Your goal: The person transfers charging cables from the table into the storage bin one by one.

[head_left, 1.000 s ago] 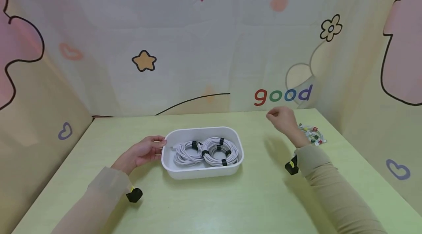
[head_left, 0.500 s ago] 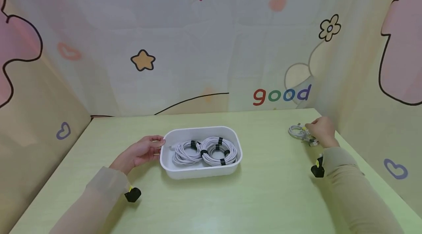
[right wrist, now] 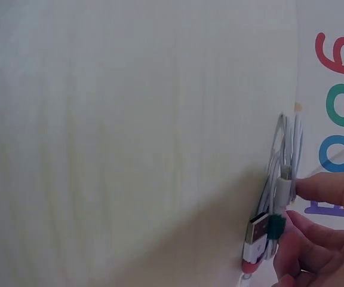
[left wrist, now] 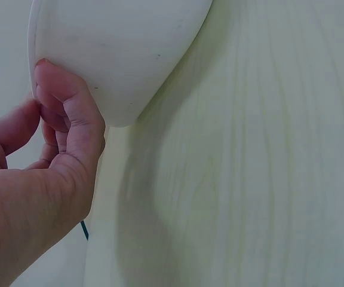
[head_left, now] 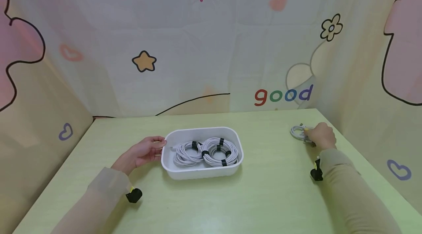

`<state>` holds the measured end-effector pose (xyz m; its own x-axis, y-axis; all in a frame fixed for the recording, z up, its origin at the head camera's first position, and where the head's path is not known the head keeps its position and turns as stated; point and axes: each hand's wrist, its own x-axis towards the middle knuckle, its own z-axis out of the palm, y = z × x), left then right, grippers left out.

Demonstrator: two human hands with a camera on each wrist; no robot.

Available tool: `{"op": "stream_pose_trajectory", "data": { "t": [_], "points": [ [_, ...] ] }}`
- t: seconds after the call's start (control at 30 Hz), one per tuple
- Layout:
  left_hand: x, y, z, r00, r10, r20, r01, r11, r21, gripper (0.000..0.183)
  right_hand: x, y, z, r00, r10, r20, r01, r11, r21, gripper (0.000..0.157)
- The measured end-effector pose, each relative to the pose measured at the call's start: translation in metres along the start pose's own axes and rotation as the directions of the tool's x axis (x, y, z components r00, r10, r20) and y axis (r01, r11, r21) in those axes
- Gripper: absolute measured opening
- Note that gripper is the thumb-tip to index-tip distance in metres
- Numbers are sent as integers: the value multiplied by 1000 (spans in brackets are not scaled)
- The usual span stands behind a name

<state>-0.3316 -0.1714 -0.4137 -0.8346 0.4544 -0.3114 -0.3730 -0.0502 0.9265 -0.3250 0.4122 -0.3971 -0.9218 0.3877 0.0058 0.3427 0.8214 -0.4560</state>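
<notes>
**One side steadied, the other side pinched**

Largest is the pale fabric backdrop (head_left: pixel 184 36) printed with a star, hearts and "good", standing behind the white, round-cornered, plastic-looking tray (head_left: pixel 201 174). Beneath the tray spreads the pale yellow-green, wood-grained bench (head_left: pixel 204 206). We see the tray set base down, so its contents lie in view.

Of the two hands, the left hand (head_left: pixel 142 153) grips the rim at the tray's left end, fingers against the outer wall; we take this as a steadying hold against sliding. The right hand (head_left: pixel 322 137), well apart to the tray's right and farther back, pinches a thin white cable bundle (right wrist: pixel 286 143) between thumb and fingers. We cannot tell whether that bundle touches the bench.

Inside the tray, a neat white cable coil (head_left: pixel 214 162) and a looser white cable coil (head_left: pixel 181 155) lie side by side, touching. Their black straps (head_left: pixel 221 141) presumably keep the loops from springing loose.

Smallest, on the bundle, we find a green wrap (right wrist: pixel 276 226), probably keeping its strands gathered, and a white-and-metal USB plug (right wrist: pixel 255 239) beside it.
</notes>
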Motion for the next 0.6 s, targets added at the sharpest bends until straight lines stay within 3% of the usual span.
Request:
{"op": "stream_pose_trajectory", "data": {
  "t": [0.17, 0.4, 0.6],
  "points": [
    [0, 1, 1, 1000, -3, -7, 3, 1000, 7, 28, -2, -4, -3, 1000, 7, -17, -7, 1000, 29, 35],
    [-1, 1, 1, 1000, -9, -12, 10, 1000, 13, 31, -3, -4, -6, 995, -60, -78, 66, 995, 81, 27],
    [-1, 1, 1, 1000, -8, -12, 8, 1000, 10, 33, -3, -6, -11, 996, -74, -44, 80, 984, 162, 31]
  ]
}}
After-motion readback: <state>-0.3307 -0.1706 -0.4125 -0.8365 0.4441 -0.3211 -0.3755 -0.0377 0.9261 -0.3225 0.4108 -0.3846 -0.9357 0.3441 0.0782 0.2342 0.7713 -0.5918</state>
